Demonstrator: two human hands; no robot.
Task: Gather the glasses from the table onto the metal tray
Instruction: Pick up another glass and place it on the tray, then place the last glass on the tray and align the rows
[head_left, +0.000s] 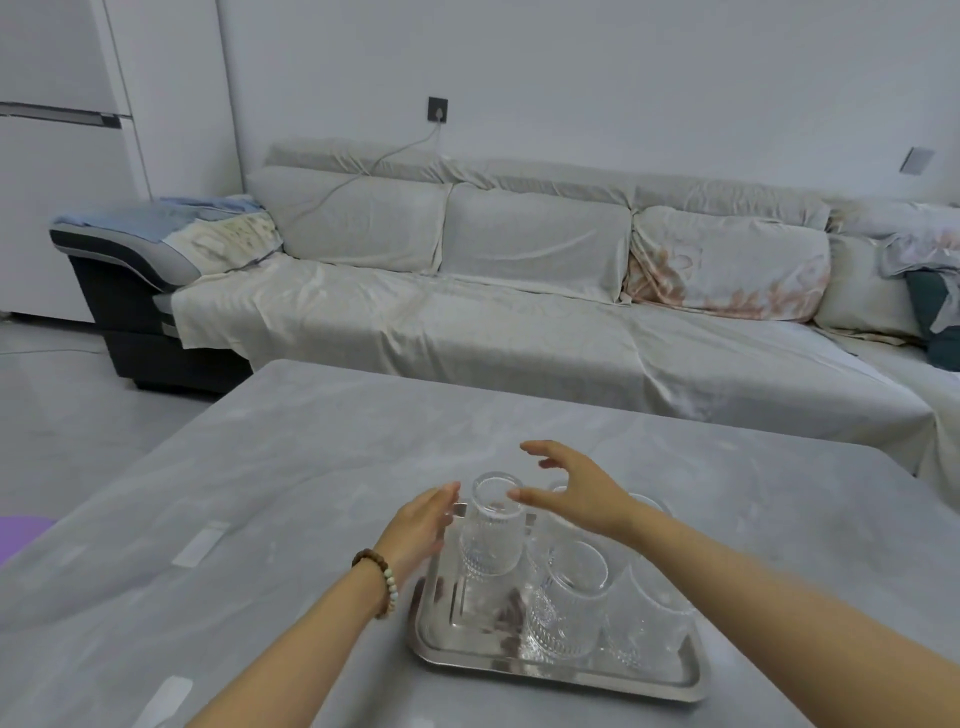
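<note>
A shiny metal tray (561, 670) lies on the grey table (291, 467) in front of me. Several clear ribbed glasses stand on it: one at the far left corner (491, 530), one in the middle front (566, 603), one at the front right (649, 618), and others partly hidden behind my right forearm. My left hand (421, 525), with a bead bracelet on its wrist, is open just left of the far-left glass, beside it. My right hand (576, 488) hovers open above and right of that glass, holding nothing.
A long sofa (519, 312) draped in pale cloth runs behind the table. A white fridge (57, 156) stands at the far left. A purple mat (21, 530) shows at the left edge on the floor.
</note>
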